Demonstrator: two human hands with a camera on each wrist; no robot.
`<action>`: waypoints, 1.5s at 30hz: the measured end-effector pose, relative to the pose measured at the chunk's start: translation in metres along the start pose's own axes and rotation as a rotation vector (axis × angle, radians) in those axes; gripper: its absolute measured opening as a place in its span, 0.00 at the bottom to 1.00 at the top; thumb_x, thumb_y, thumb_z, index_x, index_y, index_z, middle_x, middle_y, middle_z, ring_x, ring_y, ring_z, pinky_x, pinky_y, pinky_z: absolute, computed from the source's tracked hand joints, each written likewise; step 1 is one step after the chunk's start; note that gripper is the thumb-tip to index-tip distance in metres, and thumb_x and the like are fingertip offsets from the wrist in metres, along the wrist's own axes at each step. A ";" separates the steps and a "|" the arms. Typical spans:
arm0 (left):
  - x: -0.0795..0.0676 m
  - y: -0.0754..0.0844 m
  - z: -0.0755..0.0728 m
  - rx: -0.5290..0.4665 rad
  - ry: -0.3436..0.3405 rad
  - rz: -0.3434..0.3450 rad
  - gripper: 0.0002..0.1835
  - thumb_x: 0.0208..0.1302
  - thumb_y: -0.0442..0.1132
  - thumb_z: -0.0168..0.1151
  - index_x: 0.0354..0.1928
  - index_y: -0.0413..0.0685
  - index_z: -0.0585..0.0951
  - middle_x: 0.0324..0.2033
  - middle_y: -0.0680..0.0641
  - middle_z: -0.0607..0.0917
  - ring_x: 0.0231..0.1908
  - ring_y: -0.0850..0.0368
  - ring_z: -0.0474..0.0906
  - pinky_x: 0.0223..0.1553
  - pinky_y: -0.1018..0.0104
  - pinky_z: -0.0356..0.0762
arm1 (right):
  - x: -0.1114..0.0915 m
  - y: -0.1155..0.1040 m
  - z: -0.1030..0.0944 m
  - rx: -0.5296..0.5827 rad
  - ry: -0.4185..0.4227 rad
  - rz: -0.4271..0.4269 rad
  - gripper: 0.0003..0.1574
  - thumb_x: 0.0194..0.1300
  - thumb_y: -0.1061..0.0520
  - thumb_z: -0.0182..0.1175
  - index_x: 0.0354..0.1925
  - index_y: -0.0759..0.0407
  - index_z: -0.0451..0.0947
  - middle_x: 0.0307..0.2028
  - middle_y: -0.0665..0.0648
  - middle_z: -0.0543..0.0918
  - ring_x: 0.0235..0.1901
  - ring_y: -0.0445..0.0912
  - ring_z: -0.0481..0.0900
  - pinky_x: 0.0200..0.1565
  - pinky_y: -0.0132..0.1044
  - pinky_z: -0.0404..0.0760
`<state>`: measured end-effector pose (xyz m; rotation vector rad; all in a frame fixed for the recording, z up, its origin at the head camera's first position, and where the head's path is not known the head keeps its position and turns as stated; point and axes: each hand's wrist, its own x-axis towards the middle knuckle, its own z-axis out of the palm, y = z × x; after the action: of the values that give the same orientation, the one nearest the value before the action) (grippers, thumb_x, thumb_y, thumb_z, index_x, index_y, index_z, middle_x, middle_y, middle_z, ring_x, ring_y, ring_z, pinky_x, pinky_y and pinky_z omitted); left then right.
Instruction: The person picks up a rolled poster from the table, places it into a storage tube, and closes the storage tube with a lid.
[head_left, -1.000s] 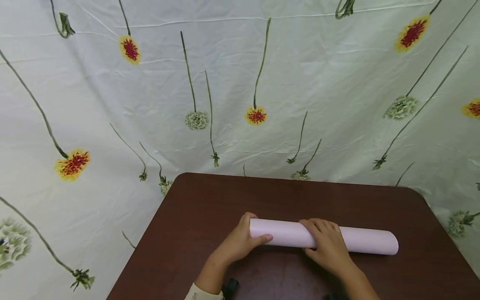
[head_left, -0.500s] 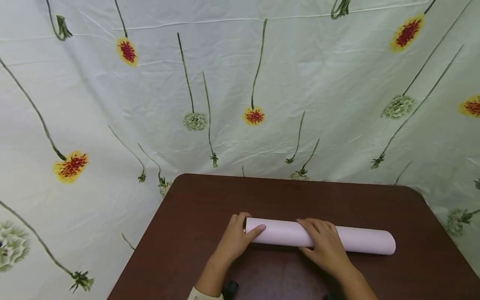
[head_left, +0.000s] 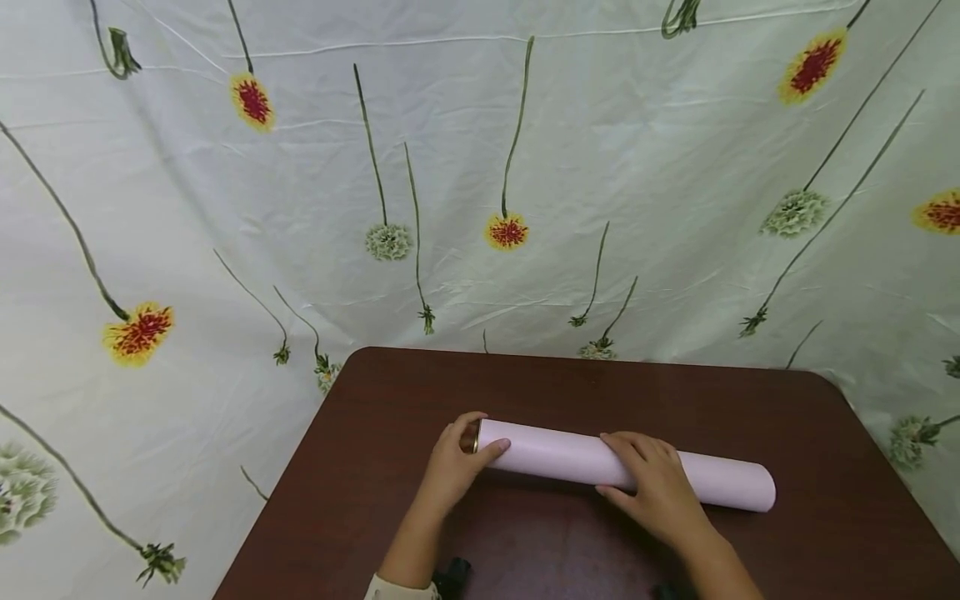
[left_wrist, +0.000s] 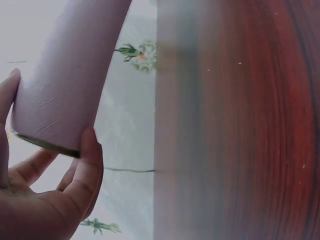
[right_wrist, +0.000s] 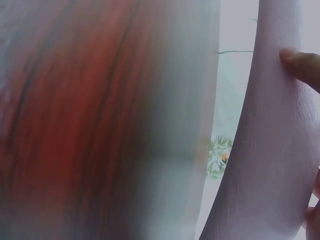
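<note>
A long pale pink tube [head_left: 551,451] with a thin gold rim at its left end lies crosswise over the table. My left hand [head_left: 448,467] grips that left end, thumb on the near side and fingers around the rim. In the left wrist view the rimmed end of the pink tube [left_wrist: 65,85] sits between the thumb and fingers. My right hand [head_left: 660,492] holds the tube right of its middle, fingers over the top. The right wrist view shows the tube's scuffed surface [right_wrist: 270,150] with a digit pressed on it. Whether the tube touches the table cannot be told.
The dark brown table [head_left: 420,383] has rounded far corners. Behind it hangs a white cloth [head_left: 315,183] printed with flowers. A small black object [head_left: 453,577] shows beside the left wrist.
The tube has shifted left, and its left end has risen in view, giving it more slant. My left hand moved left with that end, and the gold rim has come into sight.
</note>
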<state>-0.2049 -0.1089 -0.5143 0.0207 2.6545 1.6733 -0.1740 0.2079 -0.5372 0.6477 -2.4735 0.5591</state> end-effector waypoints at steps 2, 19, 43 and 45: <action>0.000 -0.001 -0.004 -0.058 -0.021 -0.016 0.36 0.56 0.57 0.76 0.64 0.55 0.76 0.54 0.42 0.81 0.50 0.51 0.82 0.40 0.64 0.80 | -0.002 0.003 -0.002 0.011 0.007 0.009 0.48 0.44 0.44 0.81 0.63 0.53 0.77 0.54 0.52 0.81 0.54 0.54 0.79 0.56 0.58 0.69; -0.002 -0.003 -0.023 -0.242 -0.015 -0.099 0.38 0.60 0.39 0.74 0.72 0.44 0.70 0.61 0.36 0.80 0.54 0.48 0.82 0.46 0.64 0.80 | -0.025 0.040 -0.041 0.006 0.074 0.267 0.41 0.47 0.55 0.80 0.60 0.59 0.78 0.53 0.63 0.79 0.55 0.64 0.74 0.54 0.65 0.64; 0.003 -0.028 -0.024 -0.266 0.071 -0.144 0.31 0.61 0.47 0.73 0.62 0.45 0.73 0.63 0.37 0.80 0.64 0.41 0.77 0.63 0.45 0.75 | -0.041 0.056 -0.063 0.093 -0.174 0.956 0.51 0.72 0.32 0.52 0.65 0.78 0.65 0.66 0.81 0.63 0.64 0.75 0.65 0.62 0.69 0.65; 0.004 -0.028 -0.023 -0.268 0.083 -0.136 0.29 0.63 0.46 0.72 0.63 0.47 0.74 0.64 0.37 0.79 0.65 0.40 0.76 0.64 0.45 0.74 | -0.039 0.055 -0.061 0.116 -0.157 0.963 0.50 0.73 0.33 0.53 0.65 0.78 0.65 0.66 0.80 0.64 0.64 0.75 0.65 0.63 0.69 0.65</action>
<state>-0.2092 -0.1421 -0.5299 -0.2300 2.3979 2.0049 -0.1513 0.2952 -0.5262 -0.5515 -2.8107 1.0181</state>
